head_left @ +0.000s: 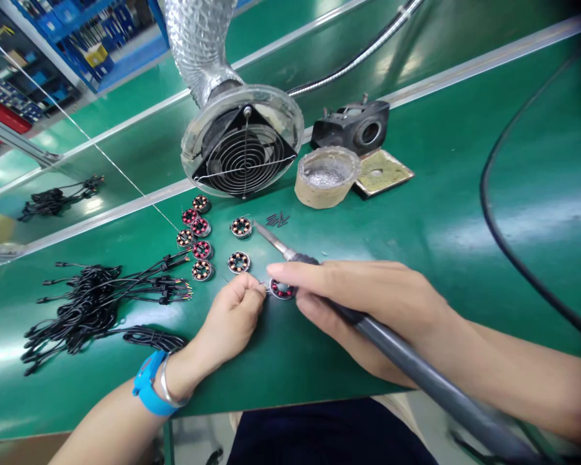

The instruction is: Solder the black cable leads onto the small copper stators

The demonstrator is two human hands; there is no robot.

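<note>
My right hand [382, 303] is closed around the dark handle of a soldering iron [363, 320], whose tip points up and left. Under its fingers lies a small motor stator [281, 290] with red windings, partly covered by the hand. At the stator's left side my left hand [239, 309] pinches what looks like a thin wire [266, 285]. Two stators with copper windings, one [241, 227] near the iron's tip and another [239, 262] above my left hand, lie on the bench. Short dark tubes [277, 219] are scattered just beyond the tip.
Several more stators [202, 250] cluster at left, beside a pile of black cables [84, 303]. Behind stands a fume extractor fan [244, 165] on a foil duct. A round solder pot [326, 177], yellow sponge tray [385, 173] and black iron stand [351, 126] are at back right. A black cord [501, 236] arcs at right.
</note>
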